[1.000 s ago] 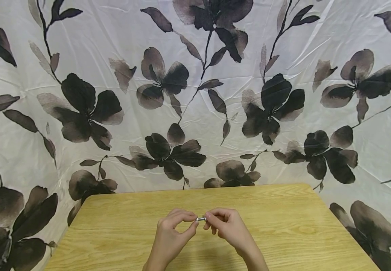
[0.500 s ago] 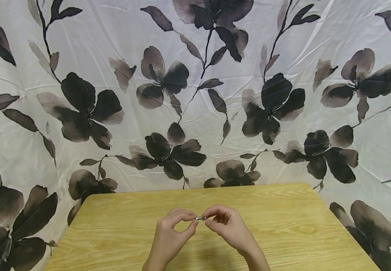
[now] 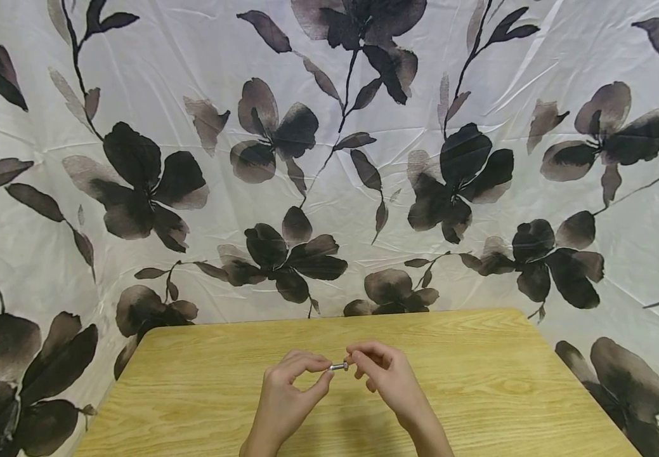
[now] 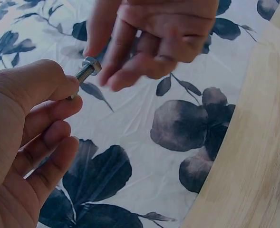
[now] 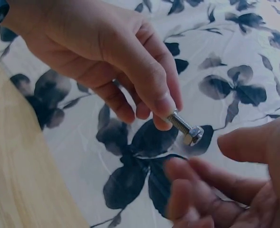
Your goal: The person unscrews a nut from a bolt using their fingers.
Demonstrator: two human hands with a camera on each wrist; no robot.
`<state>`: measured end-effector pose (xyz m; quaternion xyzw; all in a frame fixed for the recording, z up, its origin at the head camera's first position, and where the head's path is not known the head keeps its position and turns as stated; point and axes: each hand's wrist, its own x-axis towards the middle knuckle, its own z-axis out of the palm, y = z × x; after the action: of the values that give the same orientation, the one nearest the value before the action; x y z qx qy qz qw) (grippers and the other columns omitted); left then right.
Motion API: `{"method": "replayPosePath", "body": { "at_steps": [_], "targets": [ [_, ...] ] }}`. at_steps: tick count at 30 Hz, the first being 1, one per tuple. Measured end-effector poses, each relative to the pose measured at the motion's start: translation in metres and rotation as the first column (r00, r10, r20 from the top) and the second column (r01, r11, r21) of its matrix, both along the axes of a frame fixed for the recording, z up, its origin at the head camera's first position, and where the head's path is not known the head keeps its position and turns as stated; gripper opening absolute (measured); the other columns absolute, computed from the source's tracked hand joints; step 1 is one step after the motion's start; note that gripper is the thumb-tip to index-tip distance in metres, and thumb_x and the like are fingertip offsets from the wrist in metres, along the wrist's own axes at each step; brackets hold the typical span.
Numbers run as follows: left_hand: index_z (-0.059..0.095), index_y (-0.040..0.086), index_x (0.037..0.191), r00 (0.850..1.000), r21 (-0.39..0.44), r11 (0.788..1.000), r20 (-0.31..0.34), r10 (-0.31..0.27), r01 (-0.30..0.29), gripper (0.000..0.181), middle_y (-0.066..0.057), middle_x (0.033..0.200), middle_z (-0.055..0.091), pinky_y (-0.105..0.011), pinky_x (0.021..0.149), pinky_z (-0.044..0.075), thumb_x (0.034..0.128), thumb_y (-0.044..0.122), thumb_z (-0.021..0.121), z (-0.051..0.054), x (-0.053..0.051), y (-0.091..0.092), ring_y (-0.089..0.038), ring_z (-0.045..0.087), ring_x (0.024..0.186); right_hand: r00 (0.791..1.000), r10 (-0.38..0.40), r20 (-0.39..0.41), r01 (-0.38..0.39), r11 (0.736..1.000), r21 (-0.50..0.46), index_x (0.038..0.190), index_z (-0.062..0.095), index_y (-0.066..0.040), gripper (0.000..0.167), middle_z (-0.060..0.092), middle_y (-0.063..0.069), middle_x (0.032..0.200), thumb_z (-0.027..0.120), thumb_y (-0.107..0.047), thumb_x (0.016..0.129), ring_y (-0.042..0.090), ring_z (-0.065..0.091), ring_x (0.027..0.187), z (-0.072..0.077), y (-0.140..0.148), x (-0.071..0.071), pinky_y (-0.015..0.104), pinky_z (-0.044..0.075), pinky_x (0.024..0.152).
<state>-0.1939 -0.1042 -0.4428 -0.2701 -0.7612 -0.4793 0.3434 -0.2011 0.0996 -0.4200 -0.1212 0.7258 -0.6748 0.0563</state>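
A small silver bolt (image 3: 339,367) lies nearly level between the hands, above the table. My left hand (image 3: 290,397) pinches its threaded end between thumb and index finger. In the left wrist view, the bolt's threads (image 4: 84,72) and wide hexagonal end stick out past the fingertips; whether a nut sits against the head I cannot tell. My right hand (image 3: 393,383) is just beside the hexagonal end, its fingers loosely bent. The right wrist view has a gap between the bolt (image 5: 180,124) and the right hand's parted thumb and fingers (image 5: 187,176), which hold nothing.
A yellow wood-grain table (image 3: 203,362) extends below and around both hands. Behind it hangs a white cloth (image 3: 375,209) printed with dark flowers, which also shows past the table's left and right edges.
My right thumb and fingers, earlier at the bolt's right end, have parted and come off it, leaving the hexagonal end in view. The left hand has barely moved.
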Motion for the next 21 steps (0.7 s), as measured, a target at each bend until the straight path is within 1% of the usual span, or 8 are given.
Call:
{"method": "replayPosePath", "body": {
  "at_steps": [1, 3, 5, 7, 10, 15, 18, 21],
  "targets": [
    [0.08, 0.018, 0.089, 1.0, -0.001, 1.0, -0.001, 0.0, 0.0, 0.027, 0.007, 0.089, 0.078, -0.018, 0.079, 0.057, 0.075, -0.003, 0.087, -0.0001, 0.0001, 0.0, -0.01, 0.072, 0.086, 1.0, -0.005, 0.027, 0.005, 1.0, 0.008, 0.113, 0.073, -0.002, 0.031, 0.074, 0.006, 0.097, 0.065, -0.029, 0.102, 0.014, 0.062, 0.077, -0.0004, -0.0001, -0.0003, 0.019, 0.042, 0.056],
    [0.08, 0.019, 0.089, 1.0, -0.009, 1.0, -0.003, 0.003, -0.003, 0.026, 0.008, 0.089, 0.077, -0.018, 0.079, 0.057, 0.0749, -0.003, 0.088, -0.0004, 0.0003, 0.0002, -0.01, 0.072, 0.086, 0.998, -0.007, 0.065, 0.005, 0.999, 0.039, 0.106, 0.076, -0.002, 0.036, 0.073, 0.002, 0.084, 0.065, -0.037, 0.102, 0.012, 0.059, 0.07, -0.0008, -0.0003, -0.0004, 0.019, 0.039, 0.052],
    [0.08, 0.019, 0.088, 1.0, -0.013, 1.0, -0.001, 0.004, -0.004, 0.026, 0.009, 0.089, 0.077, -0.018, 0.079, 0.057, 0.075, -0.002, 0.088, -0.0006, 0.0005, 0.0005, -0.009, 0.072, 0.086, 0.997, 0.011, 0.076, -0.016, 0.998, 0.059, 0.101, 0.077, -0.002, 0.037, 0.071, -0.001, 0.077, 0.065, -0.038, 0.101, 0.011, 0.058, 0.067, -0.0011, -0.0002, -0.0001, 0.018, 0.038, 0.051],
    [0.08, 0.019, 0.089, 1.0, -0.018, 1.0, -0.011, 0.008, -0.009, 0.027, 0.011, 0.09, 0.077, -0.018, 0.078, 0.057, 0.0746, -0.002, 0.089, -0.0007, 0.0005, 0.0008, -0.009, 0.071, 0.085, 0.997, 0.029, 0.068, -0.033, 0.998, 0.057, 0.1, 0.077, -0.001, 0.035, 0.07, -0.002, 0.074, 0.067, -0.035, 0.101, 0.01, 0.057, 0.066, -0.0017, 0.0, -0.0005, 0.018, 0.037, 0.05],
    [0.08, 0.019, 0.089, 1.0, -0.017, 1.0, -0.016, 0.008, -0.008, 0.028, 0.012, 0.09, 0.077, -0.018, 0.078, 0.058, 0.0744, -0.002, 0.088, -0.0005, 0.0002, 0.0009, -0.009, 0.071, 0.085, 0.998, 0.048, 0.05, -0.05, 0.998, 0.048, 0.102, 0.078, -0.001, 0.032, 0.071, -0.002, 0.076, 0.069, -0.032, 0.1, 0.009, 0.057, 0.067, -0.0005, 0.0007, -0.0002, 0.017, 0.038, 0.052],
    [0.079, 0.019, 0.089, 1.0, -0.014, 1.0, -0.019, -0.001, 0.001, 0.028, 0.011, 0.089, 0.077, -0.018, 0.078, 0.058, 0.0746, -0.004, 0.088, -0.0003, -0.0002, 0.0008, -0.009, 0.071, 0.085, 0.997, 0.073, 0.028, -0.074, 0.996, 0.042, 0.112, 0.076, -0.001, 0.031, 0.075, 0.004, 0.087, 0.07, -0.028, 0.099, 0.011, 0.06, 0.072, 0.001, 0.0029, 0.0006, 0.018, 0.04, 0.055],
    [0.079, 0.018, 0.089, 1.0, -0.015, 1.0, -0.022, -0.009, 0.008, 0.027, 0.009, 0.089, 0.077, -0.018, 0.079, 0.057, 0.0751, -0.004, 0.087, -0.0004, -0.0003, 0.0003, -0.01, 0.071, 0.085, 0.996, 0.084, 0.012, -0.084, 0.996, 0.04, 0.116, 0.075, -0.001, 0.03, 0.077, 0.008, 0.093, 0.07, -0.025, 0.099, 0.01, 0.061, 0.074, 0.0012, 0.0036, 0.001, 0.018, 0.042, 0.057],
    [0.079, 0.017, 0.089, 0.999, -0.009, 1.0, -0.031, -0.027, 0.027, 0.026, 0.005, 0.088, 0.077, -0.016, 0.079, 0.056, 0.0761, -0.004, 0.086, -0.0009, -0.0004, -0.0002, -0.012, 0.071, 0.085, 0.996, 0.094, -0.004, -0.094, 0.995, 0.032, 0.117, 0.074, -0.002, 0.028, 0.076, 0.007, 0.096, 0.07, -0.022, 0.099, 0.008, 0.06, 0.073, 0.001, 0.0041, 0.0011, 0.018, 0.042, 0.057]
  ]
}}
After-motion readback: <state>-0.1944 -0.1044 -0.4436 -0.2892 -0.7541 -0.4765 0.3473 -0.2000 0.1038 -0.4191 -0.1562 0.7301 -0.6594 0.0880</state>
